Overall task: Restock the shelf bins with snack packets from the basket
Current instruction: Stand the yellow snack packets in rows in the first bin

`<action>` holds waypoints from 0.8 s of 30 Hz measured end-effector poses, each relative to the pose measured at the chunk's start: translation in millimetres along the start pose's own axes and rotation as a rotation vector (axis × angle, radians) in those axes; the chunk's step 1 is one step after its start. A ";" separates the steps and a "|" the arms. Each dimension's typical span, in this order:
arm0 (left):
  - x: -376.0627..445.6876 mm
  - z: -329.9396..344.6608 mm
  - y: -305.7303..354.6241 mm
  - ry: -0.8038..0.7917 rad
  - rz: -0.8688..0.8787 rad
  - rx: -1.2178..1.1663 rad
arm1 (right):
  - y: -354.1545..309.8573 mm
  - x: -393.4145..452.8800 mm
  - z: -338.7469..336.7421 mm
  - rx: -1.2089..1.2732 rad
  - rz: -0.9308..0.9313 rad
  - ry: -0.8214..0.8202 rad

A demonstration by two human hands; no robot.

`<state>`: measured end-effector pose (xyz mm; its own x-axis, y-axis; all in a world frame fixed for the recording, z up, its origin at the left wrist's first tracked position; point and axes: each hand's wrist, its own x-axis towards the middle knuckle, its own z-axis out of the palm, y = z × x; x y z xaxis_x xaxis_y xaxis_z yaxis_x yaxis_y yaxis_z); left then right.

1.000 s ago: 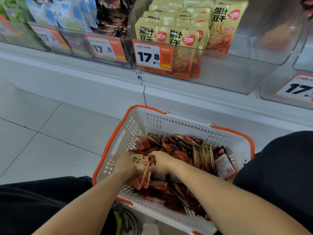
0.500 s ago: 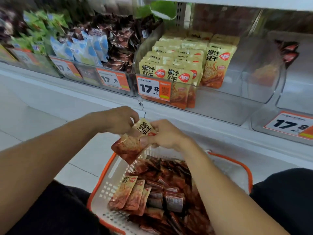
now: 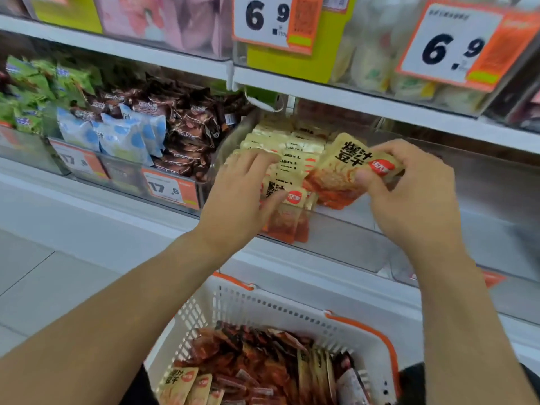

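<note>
Head view, centre frame: right hand (image 3: 409, 197) pinches a cream-and-orange foil snack packet (image 3: 347, 173), tilted; left hand (image 3: 242, 194) grips stacked packets (image 3: 287, 197) inside the clear plastic bin (image 3: 350, 244).

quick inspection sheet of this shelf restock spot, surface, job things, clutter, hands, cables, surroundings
surface: white shelf ledge under the bins; tiled floor below.
job's things: clear bin part filled with upright yellow-and-red packets, its right side bare; white basket with orange rim on the floor, holding many more packets.
clutter: nothing seen.
hands: left hand grips the front packets in the bin; right hand pinches one packet tilted above the bin.
cables: nothing seen.
surroundings: neighbouring bin of brown and blue-white snacks to the left, green packets beyond; price tags reading 17.8 and, on the shelf above, 6.9.
</note>
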<state>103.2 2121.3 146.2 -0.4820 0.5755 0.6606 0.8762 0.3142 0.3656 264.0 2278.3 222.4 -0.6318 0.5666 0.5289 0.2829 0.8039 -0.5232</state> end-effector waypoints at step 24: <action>-3.3 37.5 -14.5 -0.149 0.225 0.281 | 70.2 74.7 97.9 -0.168 0.297 -0.095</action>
<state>92.2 2143.1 114.1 -0.2897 0.7505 0.5940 0.9367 0.3498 0.0149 166.1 2359.3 159.8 -0.5659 0.7673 0.3017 0.5740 0.6294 -0.5238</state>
